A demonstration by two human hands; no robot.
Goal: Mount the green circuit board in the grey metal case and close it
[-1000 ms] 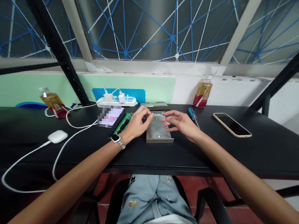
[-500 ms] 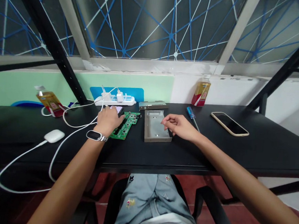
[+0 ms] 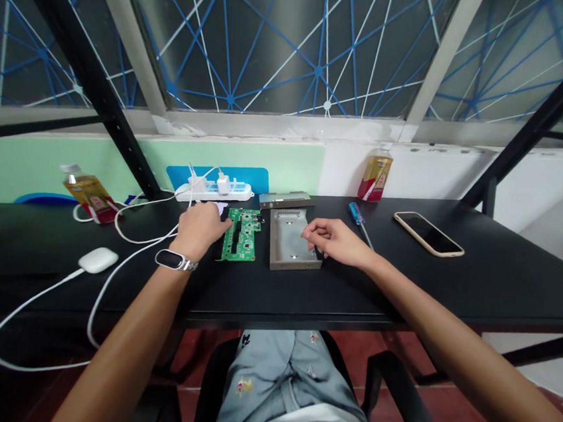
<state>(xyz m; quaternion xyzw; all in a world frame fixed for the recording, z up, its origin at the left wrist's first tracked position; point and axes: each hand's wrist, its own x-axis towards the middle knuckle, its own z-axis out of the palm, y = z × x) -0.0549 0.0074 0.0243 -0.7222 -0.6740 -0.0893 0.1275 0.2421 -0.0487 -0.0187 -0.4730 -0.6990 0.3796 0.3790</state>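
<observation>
You're looking at a flat green circuit board [image 3: 246,235] with black parts [image 3: 236,233] breaking up the colour, plus a shallow rectangular silver-grey metal tray [image 3: 286,239]. Your slim, clear-blue-handled screwdriver [image 3: 356,212] is totally standing out against the long black tabletop [image 3: 343,294]. You're wearing pale blue trousers [image 3: 269,366] with little colourful motifs [image 3: 244,386], and the wide dark glass window [image 3: 275,48] is rocking a blue-and-white criss-cross line pattern.

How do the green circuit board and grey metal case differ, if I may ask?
The circuit board is green, while the metal case is grey. The board is flat and studded with components; the case has raised walls. The left hand is at the board's left edge, the right hand over the case's right edge. Both lie on the table.
</observation>
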